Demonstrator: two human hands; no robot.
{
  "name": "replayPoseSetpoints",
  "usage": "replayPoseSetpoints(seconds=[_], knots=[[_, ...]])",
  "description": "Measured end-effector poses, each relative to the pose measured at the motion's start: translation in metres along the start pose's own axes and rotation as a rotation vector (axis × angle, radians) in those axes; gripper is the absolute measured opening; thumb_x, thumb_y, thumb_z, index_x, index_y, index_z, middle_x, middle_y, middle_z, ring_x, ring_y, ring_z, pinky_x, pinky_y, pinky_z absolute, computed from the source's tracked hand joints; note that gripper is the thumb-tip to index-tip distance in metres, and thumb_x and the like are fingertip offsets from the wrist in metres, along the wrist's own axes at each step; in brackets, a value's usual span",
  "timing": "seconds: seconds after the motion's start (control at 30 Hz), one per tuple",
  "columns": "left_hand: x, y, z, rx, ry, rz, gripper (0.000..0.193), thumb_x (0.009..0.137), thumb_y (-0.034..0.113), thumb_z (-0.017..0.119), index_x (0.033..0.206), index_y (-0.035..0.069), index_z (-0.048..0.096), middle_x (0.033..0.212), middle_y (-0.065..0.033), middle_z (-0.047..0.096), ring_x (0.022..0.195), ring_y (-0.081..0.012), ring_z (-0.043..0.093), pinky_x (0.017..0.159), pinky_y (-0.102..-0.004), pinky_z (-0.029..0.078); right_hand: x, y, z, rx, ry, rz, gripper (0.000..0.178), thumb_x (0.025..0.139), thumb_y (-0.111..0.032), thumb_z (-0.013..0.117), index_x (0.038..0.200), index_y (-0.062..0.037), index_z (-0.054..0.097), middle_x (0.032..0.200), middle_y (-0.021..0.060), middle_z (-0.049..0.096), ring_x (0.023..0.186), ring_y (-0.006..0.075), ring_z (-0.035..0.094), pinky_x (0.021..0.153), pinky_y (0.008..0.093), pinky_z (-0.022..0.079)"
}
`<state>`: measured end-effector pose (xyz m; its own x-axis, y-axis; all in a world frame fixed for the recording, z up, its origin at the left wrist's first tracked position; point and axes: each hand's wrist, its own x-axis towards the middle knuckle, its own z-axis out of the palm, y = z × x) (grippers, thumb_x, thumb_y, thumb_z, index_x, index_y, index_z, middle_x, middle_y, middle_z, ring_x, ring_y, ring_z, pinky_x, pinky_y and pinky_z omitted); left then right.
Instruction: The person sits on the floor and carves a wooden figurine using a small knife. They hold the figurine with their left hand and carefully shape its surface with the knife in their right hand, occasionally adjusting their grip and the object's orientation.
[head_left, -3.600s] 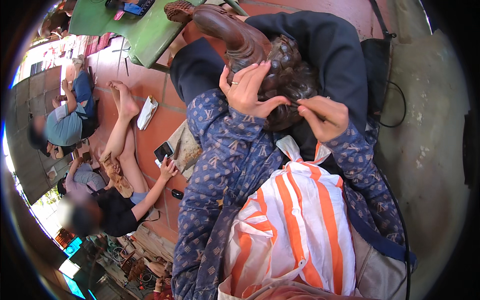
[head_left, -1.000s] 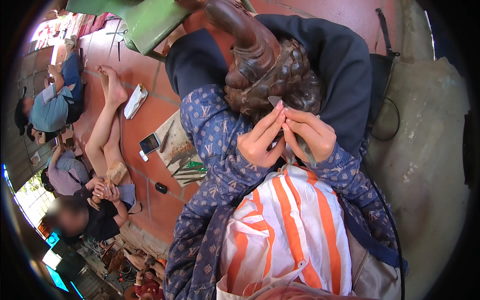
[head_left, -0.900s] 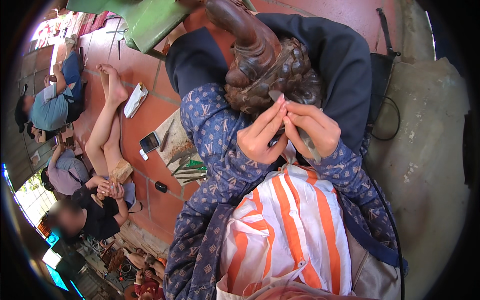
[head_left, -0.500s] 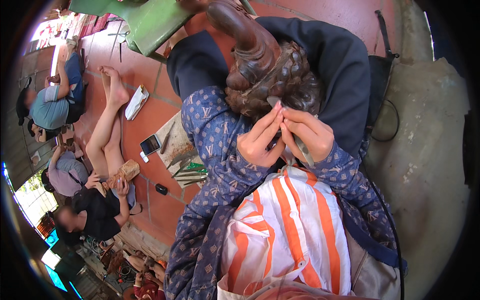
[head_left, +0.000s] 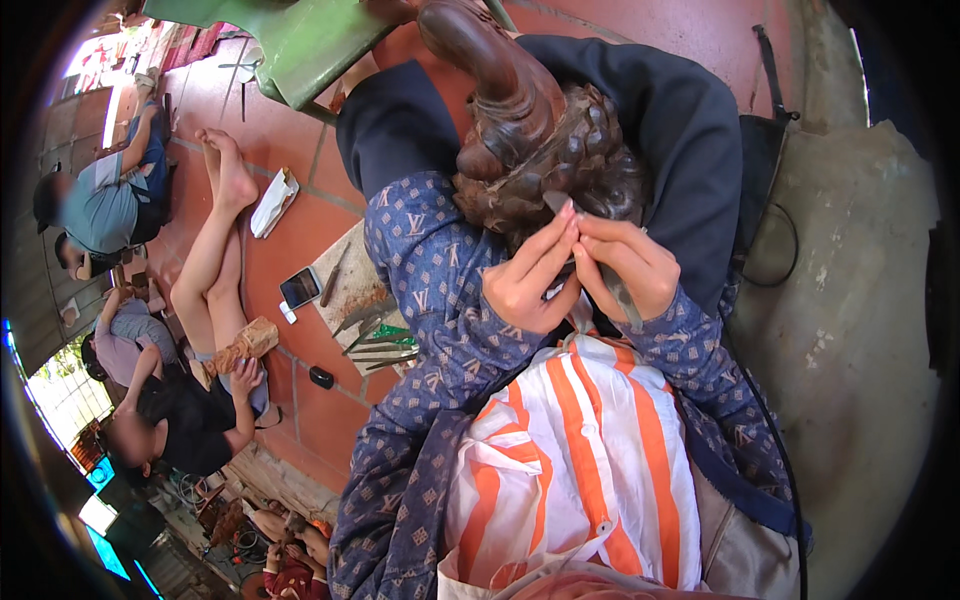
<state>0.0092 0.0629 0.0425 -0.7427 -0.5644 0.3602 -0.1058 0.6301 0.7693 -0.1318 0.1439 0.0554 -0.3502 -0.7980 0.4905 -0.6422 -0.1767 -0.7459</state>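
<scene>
A slim, flat metal carving tool (head_left: 620,293) lies slantwise between my two hands, its pale tip pointing up and left. My left hand (head_left: 530,285) pinches it with the fingertips close to that tip. Fingers of my right hand (head_left: 640,268) are closed around its shaft, and the rear end sticks out below the palm. Just beyond the tip, a dark brown wood carving (head_left: 545,150) with a knobbly, deeply cut surface rests between my legs. Whether the tip touches the wood I cannot tell.
On the tiles at left, a mat (head_left: 345,275) bears several slim metal tools (head_left: 385,350), beside a phone (head_left: 300,287) and a small black case (head_left: 320,377). A co-worker (head_left: 190,420) holds a carved wood block (head_left: 245,345). A green chair (head_left: 300,45) stands at upper left; a black cable (head_left: 765,410) runs at right.
Both my hands have shifted slightly to the right with the tool, still together in front of the carving. The nearby co-worker has taken one hand off the wood block.
</scene>
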Motion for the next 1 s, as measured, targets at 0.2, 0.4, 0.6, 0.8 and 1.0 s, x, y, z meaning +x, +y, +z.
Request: replayPoseSetpoints(seconds=[0.2, 0.4, 0.6, 0.8, 1.0], knots=[[0.010, 0.003, 0.000, 0.006, 0.009, 0.024, 0.048, 0.070, -0.007, 0.069, 0.117, -0.009, 0.062, 0.127, -0.0248, 0.060, 0.108, -0.0326, 0.066, 0.087, -0.0320, 0.056, 0.011, 0.003, -0.002, 0.026, 0.061, 0.021, 0.012, 0.075, 0.005, 0.073, 0.085, 0.0032, 0.066, 0.091, 0.0155, 0.069, 0.078, 0.0271, 0.071, 0.068, 0.0310, 0.057], [0.011, 0.002, -0.001, 0.011, 0.009, 0.050, 0.050, 0.070, -0.007, 0.069, 0.119, -0.009, 0.061, 0.127, -0.0243, 0.060, 0.108, -0.0325, 0.066, 0.085, -0.0313, 0.056, 0.010, 0.001, -0.007, 0.076, 0.013, 0.057, 0.012, 0.076, 0.005, 0.073, 0.086, 0.0036, 0.066, 0.092, 0.0163, 0.069, 0.079, 0.0272, 0.071, 0.069, 0.0303, 0.057], [0.000, 0.002, 0.003, 0.036, -0.017, 0.031, 0.052, 0.070, -0.006, 0.069, 0.121, -0.009, 0.061, 0.129, -0.0219, 0.059, 0.108, -0.0297, 0.067, 0.083, -0.0299, 0.057, -0.006, 0.008, -0.004, 0.086, 0.004, 0.020, 0.012, 0.077, 0.006, 0.072, 0.087, 0.0037, 0.066, 0.093, 0.0159, 0.069, 0.077, 0.0262, 0.070, 0.067, 0.0298, 0.057], [0.001, 0.004, 0.003, 0.016, -0.028, 0.000, 0.051, 0.070, -0.005, 0.071, 0.120, -0.007, 0.062, 0.128, -0.0216, 0.060, 0.107, -0.0311, 0.067, 0.084, -0.0307, 0.057, -0.005, 0.009, -0.005, 0.109, 0.024, 0.058, 0.013, 0.076, 0.007, 0.072, 0.088, 0.0045, 0.067, 0.093, 0.0168, 0.069, 0.078, 0.0253, 0.071, 0.069, 0.0293, 0.057], [0.018, 0.002, 0.004, 0.030, 0.020, 0.062, 0.051, 0.071, -0.005, 0.072, 0.121, -0.007, 0.061, 0.130, -0.0220, 0.058, 0.108, -0.0304, 0.067, 0.085, -0.0311, 0.057, 0.009, 0.009, -0.010, 0.129, 0.035, 0.098, 0.011, 0.077, 0.006, 0.072, 0.087, 0.0052, 0.066, 0.092, 0.0180, 0.069, 0.080, 0.0268, 0.071, 0.070, 0.0292, 0.056]])
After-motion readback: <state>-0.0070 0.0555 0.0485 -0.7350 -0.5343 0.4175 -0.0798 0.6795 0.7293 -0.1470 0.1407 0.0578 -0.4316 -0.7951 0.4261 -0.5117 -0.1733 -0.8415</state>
